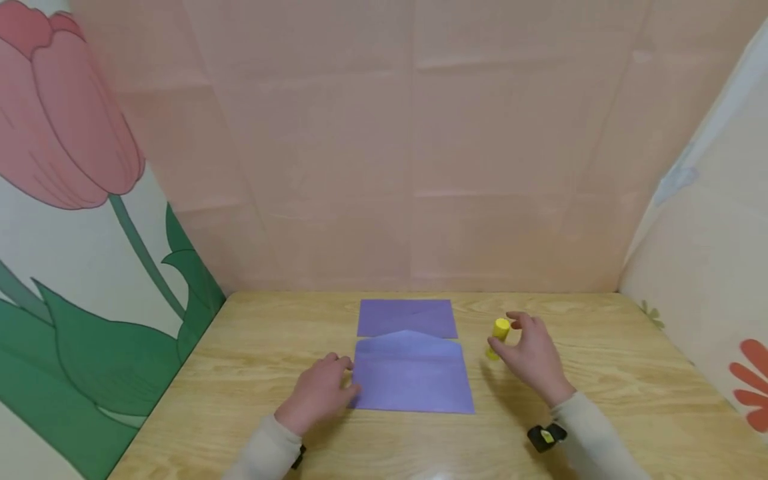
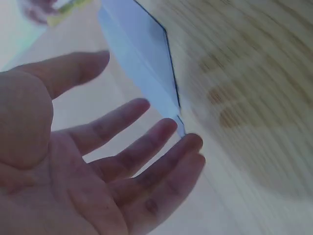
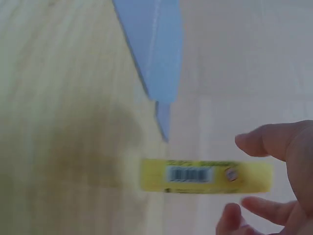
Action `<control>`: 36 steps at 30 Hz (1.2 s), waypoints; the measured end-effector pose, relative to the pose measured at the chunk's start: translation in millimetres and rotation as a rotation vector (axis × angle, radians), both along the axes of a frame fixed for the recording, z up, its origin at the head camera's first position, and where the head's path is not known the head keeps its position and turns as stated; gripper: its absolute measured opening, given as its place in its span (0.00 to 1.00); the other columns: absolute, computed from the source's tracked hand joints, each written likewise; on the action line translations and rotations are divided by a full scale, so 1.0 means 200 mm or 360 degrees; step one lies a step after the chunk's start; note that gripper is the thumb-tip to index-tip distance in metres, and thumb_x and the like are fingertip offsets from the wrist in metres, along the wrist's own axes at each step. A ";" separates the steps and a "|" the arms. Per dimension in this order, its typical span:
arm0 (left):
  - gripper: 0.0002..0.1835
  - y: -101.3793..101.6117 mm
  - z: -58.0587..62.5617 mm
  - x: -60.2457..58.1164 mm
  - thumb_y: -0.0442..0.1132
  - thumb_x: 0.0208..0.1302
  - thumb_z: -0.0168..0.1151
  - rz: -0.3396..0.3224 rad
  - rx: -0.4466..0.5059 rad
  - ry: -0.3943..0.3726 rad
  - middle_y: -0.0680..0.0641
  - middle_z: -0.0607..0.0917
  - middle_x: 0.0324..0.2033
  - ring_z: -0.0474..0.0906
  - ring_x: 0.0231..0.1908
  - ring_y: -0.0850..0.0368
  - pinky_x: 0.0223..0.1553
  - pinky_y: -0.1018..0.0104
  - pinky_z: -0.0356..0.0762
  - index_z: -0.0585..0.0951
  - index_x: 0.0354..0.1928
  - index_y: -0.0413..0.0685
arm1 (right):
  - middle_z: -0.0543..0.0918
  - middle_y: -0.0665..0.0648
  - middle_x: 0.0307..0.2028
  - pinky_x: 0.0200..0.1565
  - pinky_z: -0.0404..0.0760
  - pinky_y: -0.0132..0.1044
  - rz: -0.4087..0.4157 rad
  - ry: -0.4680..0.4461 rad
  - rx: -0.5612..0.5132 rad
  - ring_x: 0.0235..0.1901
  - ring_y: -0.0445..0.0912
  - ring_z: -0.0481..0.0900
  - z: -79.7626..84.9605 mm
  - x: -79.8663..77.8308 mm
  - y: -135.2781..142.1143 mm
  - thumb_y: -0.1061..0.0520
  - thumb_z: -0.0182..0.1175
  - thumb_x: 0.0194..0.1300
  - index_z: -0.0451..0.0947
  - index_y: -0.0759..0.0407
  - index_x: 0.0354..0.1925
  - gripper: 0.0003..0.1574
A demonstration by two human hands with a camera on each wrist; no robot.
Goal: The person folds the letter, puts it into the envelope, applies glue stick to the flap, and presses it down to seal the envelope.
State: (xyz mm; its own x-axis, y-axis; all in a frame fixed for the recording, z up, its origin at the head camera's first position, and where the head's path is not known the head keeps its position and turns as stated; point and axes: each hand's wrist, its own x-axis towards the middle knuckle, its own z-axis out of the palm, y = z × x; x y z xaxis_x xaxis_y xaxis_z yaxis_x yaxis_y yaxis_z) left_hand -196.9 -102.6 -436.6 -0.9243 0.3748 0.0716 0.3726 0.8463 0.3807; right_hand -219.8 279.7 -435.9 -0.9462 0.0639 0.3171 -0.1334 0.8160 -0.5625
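A yellow glue stick [image 1: 501,329] stands upright on the table, right of the envelopes. Around its upper end my right hand [image 1: 536,355] has thumb and fingers spread; in the right wrist view gaps show between the fingertips and the barcoded tube [image 3: 205,176]. A light purple envelope [image 1: 411,383] lies in the middle with its pointed flap unfolded away from me. Behind it lies a darker purple envelope [image 1: 407,317], partly covered by the flap tip. At the near envelope's left edge is my left hand [image 1: 320,390], fingers apart and holding nothing.
The wooden table [image 1: 240,373] ends at a pink-covered back wall [image 1: 408,167]. A panel with a large tulip [image 1: 78,120] stands on the left, and a pale panel with a red flower [image 1: 753,383] on the right.
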 end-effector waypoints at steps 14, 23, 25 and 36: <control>0.16 -0.09 0.01 0.00 0.44 0.62 0.69 0.0093 0.0329 -0.0096 0.44 0.85 0.36 0.81 0.35 0.50 0.35 0.54 0.78 0.82 0.47 0.42 | 0.79 0.76 0.51 0.34 0.80 0.39 0.0116 -0.0290 -0.0153 0.40 0.57 0.83 -0.08 -0.04 0.05 0.48 0.65 0.67 0.73 0.71 0.56 0.32; 0.15 -0.13 0.00 0.00 0.43 0.60 0.70 0.0132 0.0303 -0.0064 0.48 0.85 0.33 0.80 0.33 0.54 0.34 0.57 0.78 0.83 0.46 0.42 | 0.79 0.76 0.51 0.32 0.78 0.39 0.0105 -0.0359 -0.0157 0.37 0.53 0.81 -0.09 -0.05 0.06 0.49 0.66 0.67 0.73 0.72 0.55 0.31; 0.15 -0.14 0.00 0.00 0.42 0.60 0.70 0.0147 0.0301 -0.0065 0.48 0.86 0.34 0.81 0.33 0.53 0.34 0.56 0.78 0.83 0.45 0.42 | 0.79 0.76 0.51 0.33 0.78 0.39 0.0104 -0.0363 -0.0144 0.38 0.53 0.81 -0.09 -0.05 0.06 0.49 0.66 0.67 0.74 0.71 0.55 0.30; 0.17 -0.17 -0.01 -0.01 0.45 0.62 0.70 0.0312 0.0234 -0.0015 0.41 0.82 0.44 0.78 0.45 0.43 0.44 0.47 0.78 0.83 0.47 0.40 | 0.81 0.73 0.49 0.42 0.79 0.53 0.0136 -0.0336 -0.0112 0.46 0.61 0.80 -0.10 -0.05 0.07 0.51 0.66 0.66 0.75 0.71 0.53 0.27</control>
